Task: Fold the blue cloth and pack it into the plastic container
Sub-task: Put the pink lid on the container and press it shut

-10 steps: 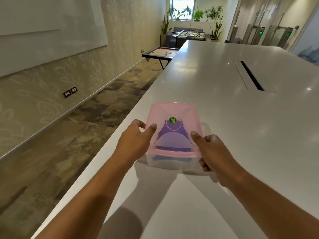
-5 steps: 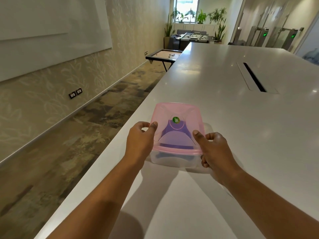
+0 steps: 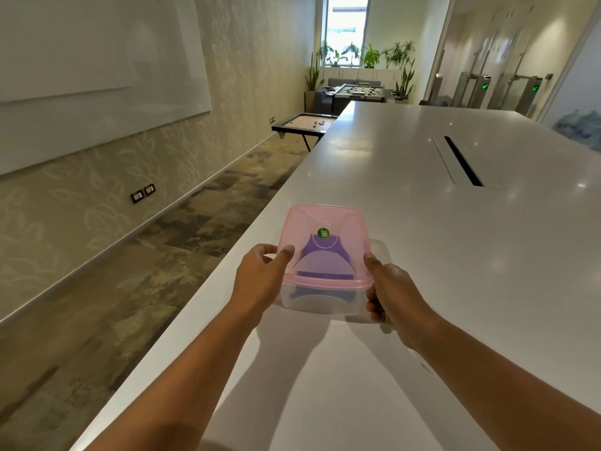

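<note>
A clear plastic container (image 3: pixel 320 299) with a pink see-through lid (image 3: pixel 325 222) stands on the white table (image 3: pixel 455 255) near its left edge. The blue cloth (image 3: pixel 320 255) lies folded inside and shows through the lid. My left hand (image 3: pixel 258 281) grips the container's left side, thumb on the lid's near left corner. My right hand (image 3: pixel 388 291) grips the right side, thumb on the lid's near right corner. A round green sticker (image 3: pixel 323 232) sits on the lid's top.
A dark cable slot (image 3: pixel 461 161) runs along the table at the far right. The table's left edge drops to a carpeted floor (image 3: pixel 130 288). A low game board on a stand (image 3: pixel 304 123) and a foosball table (image 3: pixel 359 91) stand beyond.
Both hands stay on the closed container at the same corners. The view has tilted up slightly, so the container sits a little lower in the frame.
</note>
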The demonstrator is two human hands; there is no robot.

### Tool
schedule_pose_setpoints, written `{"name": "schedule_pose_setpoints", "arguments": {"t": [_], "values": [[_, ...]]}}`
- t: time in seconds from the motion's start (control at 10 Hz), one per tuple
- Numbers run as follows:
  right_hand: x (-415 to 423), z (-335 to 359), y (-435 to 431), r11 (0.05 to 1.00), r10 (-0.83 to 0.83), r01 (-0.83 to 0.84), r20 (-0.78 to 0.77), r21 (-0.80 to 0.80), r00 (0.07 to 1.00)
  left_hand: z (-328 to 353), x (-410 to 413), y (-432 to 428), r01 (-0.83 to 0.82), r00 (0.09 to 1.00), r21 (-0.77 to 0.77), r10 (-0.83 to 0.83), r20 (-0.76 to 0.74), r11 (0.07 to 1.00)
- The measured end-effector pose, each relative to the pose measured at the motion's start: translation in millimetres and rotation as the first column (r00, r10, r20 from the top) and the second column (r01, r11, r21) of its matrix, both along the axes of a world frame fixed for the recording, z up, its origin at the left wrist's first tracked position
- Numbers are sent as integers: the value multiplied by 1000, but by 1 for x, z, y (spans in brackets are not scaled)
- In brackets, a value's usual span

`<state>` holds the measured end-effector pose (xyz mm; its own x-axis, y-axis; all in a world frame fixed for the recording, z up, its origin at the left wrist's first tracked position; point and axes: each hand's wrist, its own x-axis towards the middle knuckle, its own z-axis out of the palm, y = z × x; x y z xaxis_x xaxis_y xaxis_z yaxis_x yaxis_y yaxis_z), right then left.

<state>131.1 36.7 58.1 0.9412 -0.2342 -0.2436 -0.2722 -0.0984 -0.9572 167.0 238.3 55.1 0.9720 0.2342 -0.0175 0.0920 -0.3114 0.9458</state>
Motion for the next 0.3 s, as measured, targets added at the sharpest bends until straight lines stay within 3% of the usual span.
{"name": "schedule_pose_setpoints", "arguments": {"t": [0.2, 0.3], "values": [[-11, 14, -8, 998, 40, -40, -7, -53, 999, 4, -9, -1, -42, 997, 159, 31, 69, 986], [-21, 19, -16, 991, 81, -79, 9, -111, 997, 6, -19, -8, -140, 985, 292, 103, 138, 946]]}}
